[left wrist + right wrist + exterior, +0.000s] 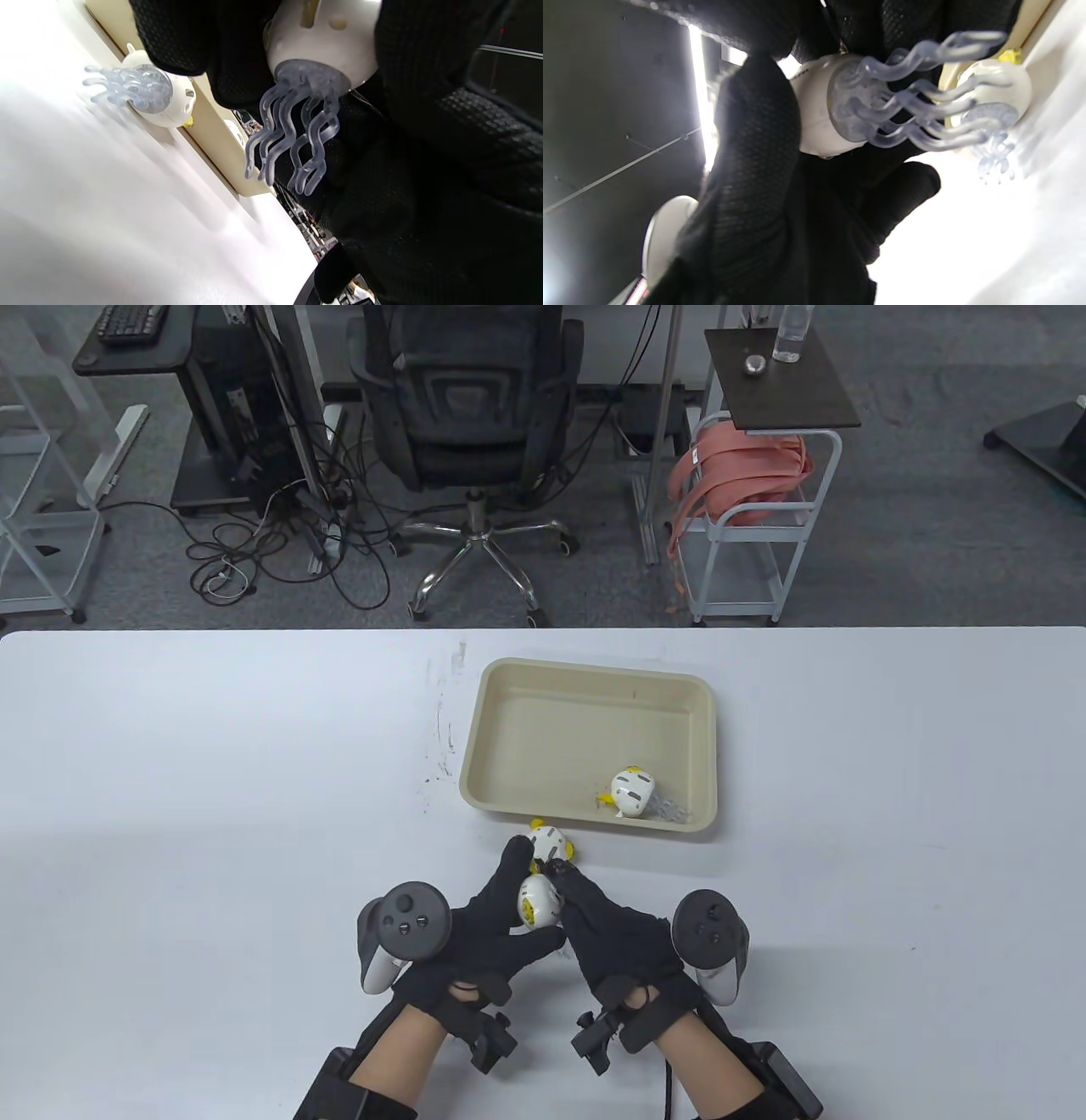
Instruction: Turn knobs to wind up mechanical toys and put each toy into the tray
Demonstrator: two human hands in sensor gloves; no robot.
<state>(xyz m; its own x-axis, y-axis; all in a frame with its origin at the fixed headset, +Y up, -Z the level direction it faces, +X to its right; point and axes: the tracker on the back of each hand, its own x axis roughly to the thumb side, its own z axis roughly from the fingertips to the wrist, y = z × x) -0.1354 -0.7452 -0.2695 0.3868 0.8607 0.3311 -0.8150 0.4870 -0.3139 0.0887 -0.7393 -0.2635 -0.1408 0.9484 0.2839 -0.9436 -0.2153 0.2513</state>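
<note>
A white jellyfish toy [540,903] with yellow trim and clear wavy tentacles [292,135] is held above the table between both hands. My left hand [496,912] grips its body with fingers curled round it. My right hand [585,908] pinches the toy's far end, where its fingertips hide any knob. A second jellyfish toy [550,841] lies on the table just in front of the tray; it also shows in the wrist views [159,99] [995,95]. A third toy [632,791] lies inside the beige tray [509,704], near its front right corner.
The tray's near wall [212,140] runs just beyond the held toy. Past the white table's far edge [543,630] stand an office chair [471,415], a small cart [747,517] and loose cables on the floor.
</note>
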